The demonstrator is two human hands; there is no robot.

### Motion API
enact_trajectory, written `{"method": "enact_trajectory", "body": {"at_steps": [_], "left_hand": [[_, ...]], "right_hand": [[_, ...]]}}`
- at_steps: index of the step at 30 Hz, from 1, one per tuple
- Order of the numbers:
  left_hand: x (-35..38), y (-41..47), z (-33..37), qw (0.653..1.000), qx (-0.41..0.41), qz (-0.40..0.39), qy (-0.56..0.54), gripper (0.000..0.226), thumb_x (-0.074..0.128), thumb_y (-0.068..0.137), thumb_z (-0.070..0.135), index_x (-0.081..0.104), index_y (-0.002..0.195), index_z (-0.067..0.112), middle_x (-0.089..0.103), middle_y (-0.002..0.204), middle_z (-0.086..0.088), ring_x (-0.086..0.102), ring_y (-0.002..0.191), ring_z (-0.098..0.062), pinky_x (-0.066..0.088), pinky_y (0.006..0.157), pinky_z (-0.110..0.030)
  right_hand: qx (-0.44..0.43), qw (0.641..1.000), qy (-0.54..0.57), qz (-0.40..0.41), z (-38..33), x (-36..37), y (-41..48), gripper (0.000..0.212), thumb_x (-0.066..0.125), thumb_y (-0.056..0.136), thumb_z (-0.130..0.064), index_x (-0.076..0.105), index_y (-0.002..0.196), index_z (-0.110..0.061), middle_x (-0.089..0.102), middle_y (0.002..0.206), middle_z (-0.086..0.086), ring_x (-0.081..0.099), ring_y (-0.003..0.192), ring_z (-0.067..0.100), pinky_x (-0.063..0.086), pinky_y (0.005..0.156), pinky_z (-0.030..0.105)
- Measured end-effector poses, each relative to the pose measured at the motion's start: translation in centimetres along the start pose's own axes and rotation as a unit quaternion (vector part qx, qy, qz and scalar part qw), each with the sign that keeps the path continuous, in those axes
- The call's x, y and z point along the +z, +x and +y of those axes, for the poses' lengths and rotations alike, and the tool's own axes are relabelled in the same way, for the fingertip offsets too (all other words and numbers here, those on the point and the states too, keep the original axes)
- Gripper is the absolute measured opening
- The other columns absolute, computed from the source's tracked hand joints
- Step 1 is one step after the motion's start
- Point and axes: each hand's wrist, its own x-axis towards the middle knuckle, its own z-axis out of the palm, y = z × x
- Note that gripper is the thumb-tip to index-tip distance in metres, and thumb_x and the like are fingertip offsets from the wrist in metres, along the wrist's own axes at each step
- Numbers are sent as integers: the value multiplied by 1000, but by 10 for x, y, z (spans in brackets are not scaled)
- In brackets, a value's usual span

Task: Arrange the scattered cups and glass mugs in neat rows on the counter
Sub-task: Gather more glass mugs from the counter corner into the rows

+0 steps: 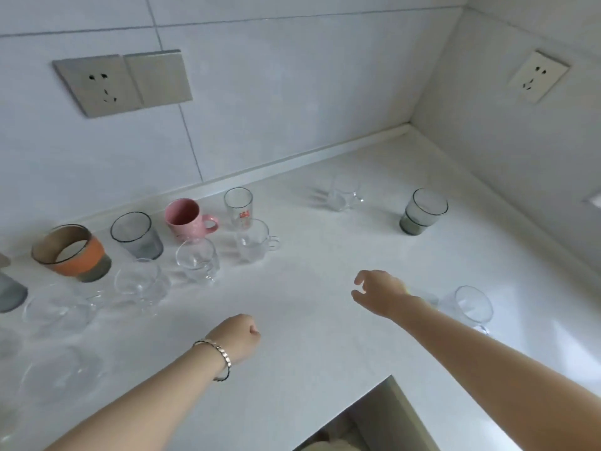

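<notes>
Right hand half open and empty, left hand a loose empty fist, above the counter. Stray glass mug near the right edge: probably light, slick, breakable; best gripped around its wall or handle.

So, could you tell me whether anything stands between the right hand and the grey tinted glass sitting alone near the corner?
Nothing visible does. The right hand hovers open over bare counter, and the stretch up to the grey tinted glass is free. The clear glass mug stands off to the left of that path, and another clear mug lies behind the wrist.
</notes>
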Motion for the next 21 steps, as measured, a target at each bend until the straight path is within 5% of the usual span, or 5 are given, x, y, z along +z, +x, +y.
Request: {"method": "enact_trajectory", "body": {"at_steps": [5,11,16,21], "left_hand": [[19,38,93,1000,18,-12,2,23,42,85,16,43,62,23,54,77,1,49,73,-20,38,69,-26],[32,63,163,999,32,-22,18,19,43,89,15,52,72,19,56,82,0,53,81,-20,38,68,-23],[36,68,162,998,11,-28,46,21,42,88,14,50,69,19,55,76,1,52,80,-20,38,71,-23],[30,62,135,999,-35,-11,33,27,42,86,13,44,61,22,53,69,3,52,77,-20,38,70,-23]], "right_hand": [[41,996,-72,13,97,-35,19,49,51,90,-40,45,134,-19,46,134,5,45,125,24,37,99,33],[121,984,-98,-89,174,-37,20,67,61,76,-52,41,130,-18,41,128,6,46,120,29,46,93,38],[112,985,-92,-92,200,-23,16,61,66,74,-36,43,127,-15,43,124,6,51,116,30,46,78,30],[76,992,-79,-67,184,-28,22,69,69,70,-39,42,130,-18,43,124,6,49,116,31,41,71,26]]}}
